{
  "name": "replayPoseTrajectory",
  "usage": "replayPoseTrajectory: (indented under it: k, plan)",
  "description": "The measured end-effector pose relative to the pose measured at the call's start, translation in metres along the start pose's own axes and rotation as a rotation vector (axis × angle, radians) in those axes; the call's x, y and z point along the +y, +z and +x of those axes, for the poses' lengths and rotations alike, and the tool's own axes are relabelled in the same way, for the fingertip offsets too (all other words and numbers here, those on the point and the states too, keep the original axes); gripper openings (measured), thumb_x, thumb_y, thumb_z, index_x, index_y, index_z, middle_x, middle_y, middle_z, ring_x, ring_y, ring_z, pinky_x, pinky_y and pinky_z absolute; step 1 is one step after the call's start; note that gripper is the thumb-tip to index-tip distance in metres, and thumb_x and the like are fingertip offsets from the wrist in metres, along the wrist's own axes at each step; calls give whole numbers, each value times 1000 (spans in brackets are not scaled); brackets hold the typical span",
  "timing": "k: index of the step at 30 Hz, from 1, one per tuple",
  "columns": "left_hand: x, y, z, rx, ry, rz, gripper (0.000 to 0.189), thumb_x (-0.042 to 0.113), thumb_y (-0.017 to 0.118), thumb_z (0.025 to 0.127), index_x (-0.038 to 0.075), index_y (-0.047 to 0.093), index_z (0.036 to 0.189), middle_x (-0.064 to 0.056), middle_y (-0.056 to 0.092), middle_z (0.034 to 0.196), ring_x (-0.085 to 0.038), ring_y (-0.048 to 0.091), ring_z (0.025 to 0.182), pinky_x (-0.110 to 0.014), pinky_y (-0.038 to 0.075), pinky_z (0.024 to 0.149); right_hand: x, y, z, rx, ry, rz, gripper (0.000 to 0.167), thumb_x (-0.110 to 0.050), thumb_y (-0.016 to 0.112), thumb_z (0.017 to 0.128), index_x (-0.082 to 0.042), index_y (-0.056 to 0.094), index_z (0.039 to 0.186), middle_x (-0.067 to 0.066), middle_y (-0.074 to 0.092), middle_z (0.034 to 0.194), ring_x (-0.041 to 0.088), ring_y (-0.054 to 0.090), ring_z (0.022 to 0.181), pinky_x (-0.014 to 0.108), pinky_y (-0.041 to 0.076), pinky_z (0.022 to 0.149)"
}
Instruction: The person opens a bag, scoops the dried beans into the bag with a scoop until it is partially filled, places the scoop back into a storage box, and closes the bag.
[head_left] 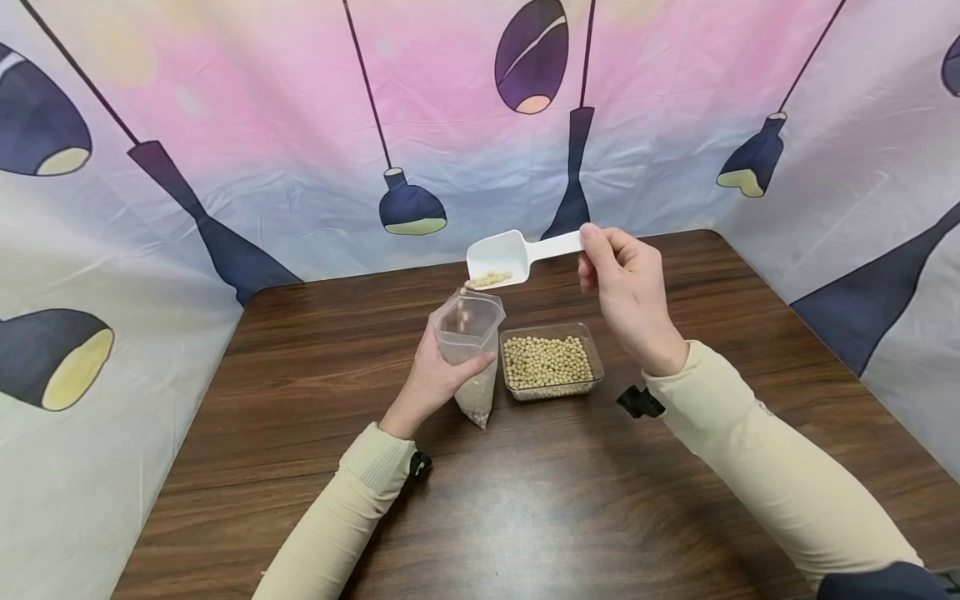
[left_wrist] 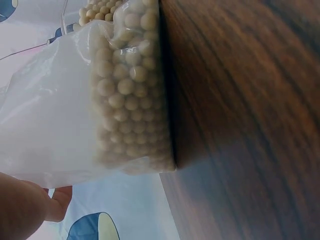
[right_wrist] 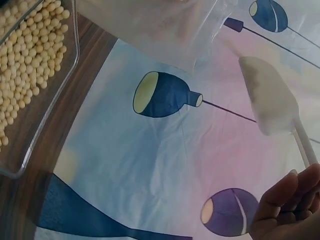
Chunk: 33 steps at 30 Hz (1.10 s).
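My right hand (head_left: 630, 287) pinches the handle of a white scoop (head_left: 501, 254), tilted over the mouth of a clear plastic bag (head_left: 480, 367). Pale round soybeans (head_left: 487, 279) lie at the scoop's lip, and a few are falling into the bag. The left hand (head_left: 442, 371) grips the bag near its top, thumb in front, holding it upright and open. In the left wrist view, soybeans (left_wrist: 127, 100) fill the lower part of the bag, close to the table. The right wrist view shows the scoop (right_wrist: 270, 95) from its underside.
Right beside the bag, a clear plastic box (head_left: 594, 382) of soybeans (head_left: 547, 360) stands on the dark wood table (head_left: 315, 400). Behind the table hangs a cloth (head_left: 300, 167) printed with lamps, and it continues along both sides.
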<state>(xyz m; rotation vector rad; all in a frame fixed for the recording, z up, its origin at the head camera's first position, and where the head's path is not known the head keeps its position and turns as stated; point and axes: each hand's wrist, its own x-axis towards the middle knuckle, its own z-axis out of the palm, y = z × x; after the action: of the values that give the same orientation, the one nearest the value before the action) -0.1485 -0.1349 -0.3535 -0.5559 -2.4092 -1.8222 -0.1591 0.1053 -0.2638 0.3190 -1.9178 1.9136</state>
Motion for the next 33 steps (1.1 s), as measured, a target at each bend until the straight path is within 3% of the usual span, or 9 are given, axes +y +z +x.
replayPoseTrajectory:
  k: [8, 11, 15, 17, 19, 22, 28, 33]
  plan:
    - [1, 1, -1, -3, -12, 10, 87, 11, 77, 82, 9, 26, 152, -19, 46, 137, -33, 47, 123, -49, 43, 96, -7, 4, -11, -43, -236, -241, 29, -21, 56, 100, -2, 61, 79, 9, 54, 67, 16, 47, 57, 24, 39, 54]
    - [1, 1, -2, 6, -13, 21, 86, 11, 77, 82, 7, 26, 151, -20, 46, 136, -35, 47, 122, -50, 43, 96, -6, 2, -14, -11, -371, -340, 24, -16, 57, 99, -2, 62, 80, 8, 54, 67, 15, 45, 56, 23, 36, 54]
    - [0, 2, -2, 20, -5, 19, 85, 10, 77, 82, 7, 27, 151, -22, 46, 136, -38, 48, 120, -50, 43, 95, 3, -8, -14, 74, -512, -620, 26, -19, 56, 99, -2, 62, 79, 7, 52, 67, 18, 46, 59, 29, 37, 54]
    - [0, 1, -2, 23, 3, 17, 85, 10, 77, 82, 7, 28, 151, -23, 46, 135, -39, 48, 119, -50, 43, 94, 11, -15, -15, 61, -473, -788, 29, -24, 54, 99, -4, 61, 78, 8, 52, 67, 21, 47, 59, 35, 38, 53]
    - [0, 1, -2, 22, 6, 15, 84, 10, 77, 82, 7, 28, 151, -23, 46, 134, -39, 49, 117, -50, 43, 94, 21, -22, -16, -3, -382, -932, 33, -29, 51, 100, -7, 61, 78, 8, 52, 67, 25, 49, 59, 41, 39, 51]
    - [0, 0, -2, 18, 0, 13, 84, 10, 77, 83, 8, 28, 151, -23, 47, 134, -37, 50, 117, -50, 43, 93, 40, -30, -20, -95, -265, -1041, 34, -30, 49, 100, -9, 60, 77, 8, 52, 66, 28, 52, 58, 45, 41, 49]
    - [1, 1, -3, 6, -21, 8, 84, 11, 77, 83, 7, 27, 151, -23, 46, 135, -35, 49, 116, -49, 44, 93, 66, -39, -26, -179, -162, -1068, 35, -32, 48, 101, -10, 59, 76, 8, 52, 65, 27, 52, 58, 43, 41, 48]
    - [1, 1, -2, -1, -17, 11, 85, 11, 76, 84, 8, 25, 152, -22, 44, 136, -37, 48, 118, -49, 43, 94, 76, -51, -23, -229, 35, -987, 39, -37, 42, 104, -8, 61, 87, 6, 48, 63, 23, 45, 53, 36, 35, 47]
